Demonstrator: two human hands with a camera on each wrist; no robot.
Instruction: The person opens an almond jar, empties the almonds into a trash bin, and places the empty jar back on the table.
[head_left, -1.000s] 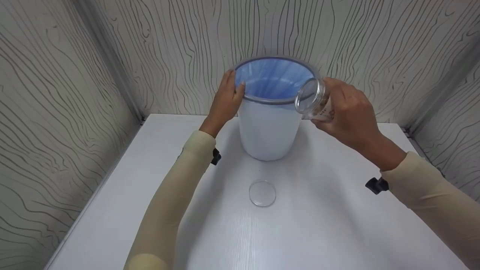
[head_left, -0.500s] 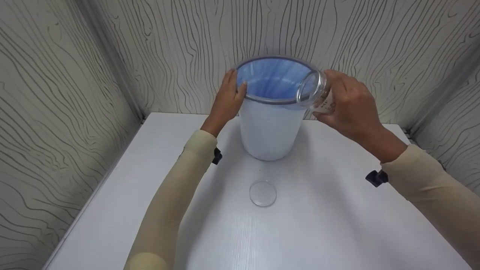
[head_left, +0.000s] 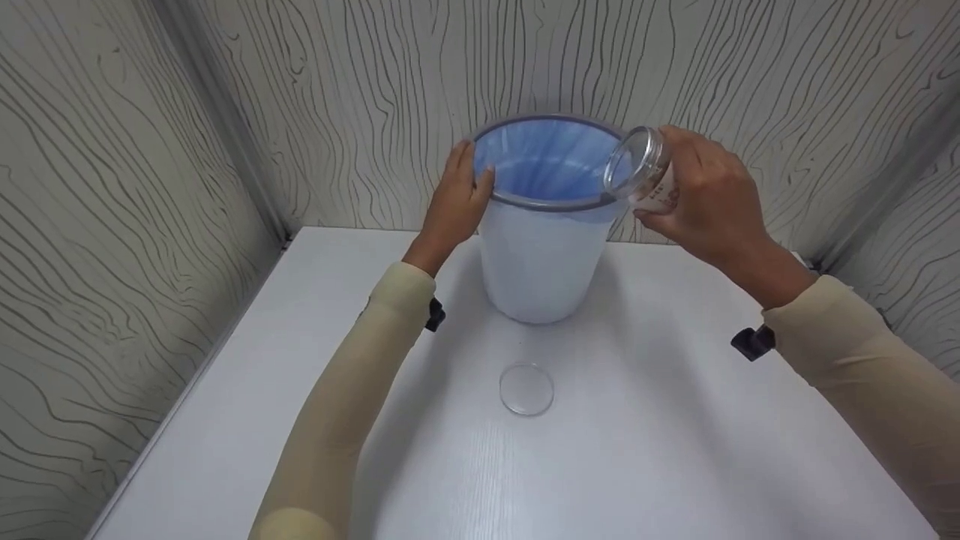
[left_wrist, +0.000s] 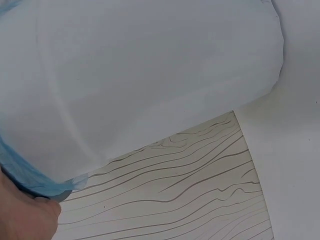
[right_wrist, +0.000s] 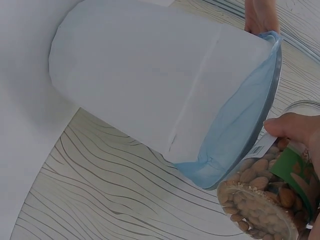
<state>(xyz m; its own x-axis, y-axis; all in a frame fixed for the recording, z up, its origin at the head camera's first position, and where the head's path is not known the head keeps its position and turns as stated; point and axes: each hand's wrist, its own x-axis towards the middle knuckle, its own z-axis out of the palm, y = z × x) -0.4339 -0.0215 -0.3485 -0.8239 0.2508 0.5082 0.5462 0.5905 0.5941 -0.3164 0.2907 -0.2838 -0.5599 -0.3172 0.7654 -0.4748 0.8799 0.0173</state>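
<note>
Almond jar (right_wrist: 265, 195), clamped in right hand (head_left: 711, 191) — tilted beside bin (head_left: 544, 259) pinched by left hand (head_left: 456, 196) near far edge of desk (head_left: 622, 450).

The bin (head_left: 544, 262) stands on the table (head_left: 637, 450), wall (head_left: 360, 112) behind, lid (head_left: 526, 390) in front. At its mouth's right is a jar (head_left: 651, 174) with almonds (right_wrist: 257, 182) inside.

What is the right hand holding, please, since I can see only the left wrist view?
Observer: The right hand grips a clear jar with almonds in it.
Operator: Thank you. Could you also tell me whether anything lies on the table in front of the bin?
Observer: Yes, the head view shows a clear disc lying there, on the side of the bin nearer the person.
</note>
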